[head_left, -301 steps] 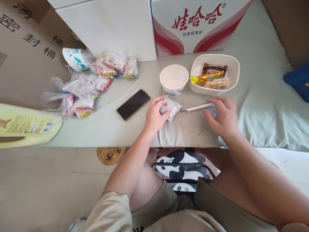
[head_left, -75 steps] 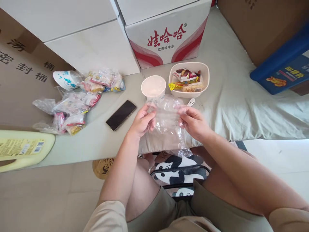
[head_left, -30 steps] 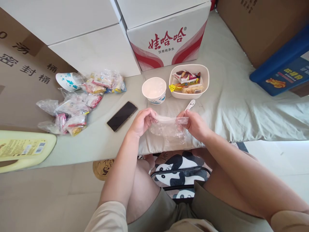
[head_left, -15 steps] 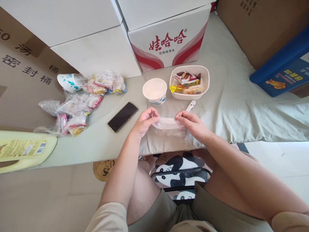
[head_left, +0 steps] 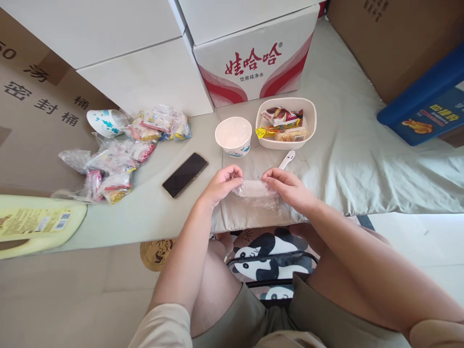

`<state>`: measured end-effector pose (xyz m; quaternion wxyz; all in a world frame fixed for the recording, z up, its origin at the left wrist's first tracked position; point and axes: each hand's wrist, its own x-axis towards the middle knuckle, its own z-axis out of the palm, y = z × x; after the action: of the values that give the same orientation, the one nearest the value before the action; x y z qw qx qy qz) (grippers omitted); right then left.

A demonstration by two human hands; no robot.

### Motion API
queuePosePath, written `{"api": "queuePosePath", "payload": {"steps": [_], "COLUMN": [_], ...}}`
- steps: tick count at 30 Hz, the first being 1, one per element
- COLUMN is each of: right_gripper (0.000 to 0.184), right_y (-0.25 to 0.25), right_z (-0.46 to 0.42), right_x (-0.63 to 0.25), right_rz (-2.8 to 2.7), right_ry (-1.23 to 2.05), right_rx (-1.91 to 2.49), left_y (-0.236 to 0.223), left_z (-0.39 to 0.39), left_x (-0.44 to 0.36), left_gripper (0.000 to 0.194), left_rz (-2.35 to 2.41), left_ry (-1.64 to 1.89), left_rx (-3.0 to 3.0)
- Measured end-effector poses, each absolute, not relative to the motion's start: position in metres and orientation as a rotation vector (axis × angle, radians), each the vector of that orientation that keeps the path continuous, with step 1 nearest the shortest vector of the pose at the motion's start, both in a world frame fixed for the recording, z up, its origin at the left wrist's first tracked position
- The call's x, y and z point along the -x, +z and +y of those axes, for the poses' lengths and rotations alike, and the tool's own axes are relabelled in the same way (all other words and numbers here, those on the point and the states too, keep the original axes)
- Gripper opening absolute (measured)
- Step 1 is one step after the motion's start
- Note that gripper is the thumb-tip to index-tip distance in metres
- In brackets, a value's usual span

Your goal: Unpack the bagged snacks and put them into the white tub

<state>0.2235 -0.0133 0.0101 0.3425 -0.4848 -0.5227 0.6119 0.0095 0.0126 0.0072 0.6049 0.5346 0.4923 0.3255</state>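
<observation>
Between both hands, close to the front edge of the cloth-covered surface, is a clear plastic bag. Its left top corner is pinched by my left hand, thumb against curled fingers. The other top corner sits in the pinch of my right hand. Something whitish shows through the plastic, but I cannot tell whether it is inside or a fold. Just beyond my right fingers lies a white plastic tool with slots in its end, its lower part hidden. A paper bowl with blue print stands upright beyond my left hand.
A white oval container holds several wrapped snacks. A black phone lies to the left, with bagged snacks and a tipped paper cup farther left. Boxes line the back; a blue container stands right, a yellow jug left.
My hands have come slightly closer together, the left one shifting right. The plastic between them hangs a little lower and slacker. Everything else stays in place.
</observation>
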Motion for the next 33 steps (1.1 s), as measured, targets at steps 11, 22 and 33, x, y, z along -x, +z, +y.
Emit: {"api": "queuePosePath", "payload": {"steps": [11,22,33], "right_gripper": [0.029,0.028,0.027], "right_y": [0.003,0.000,-0.001], "right_z": [-0.012,-0.012,-0.012], "right_x": [-0.225,-0.224,-0.225], "right_rz": [-1.391,-1.441,-1.452], "right_ry": [1.636,1.668,1.660], "right_rx": [1.235,1.235,1.246], "left_y": [0.008,0.007,0.006], "left_z": [0.013,0.012,0.012], "left_x": [-0.011,-0.011,-0.011], "left_gripper": [0.019,0.020,0.019], "left_rz": [1.155,1.158,1.170], "left_ry": [0.706,0.690,0.680], "left_rx": [-1.265,-1.269,-1.282]}}
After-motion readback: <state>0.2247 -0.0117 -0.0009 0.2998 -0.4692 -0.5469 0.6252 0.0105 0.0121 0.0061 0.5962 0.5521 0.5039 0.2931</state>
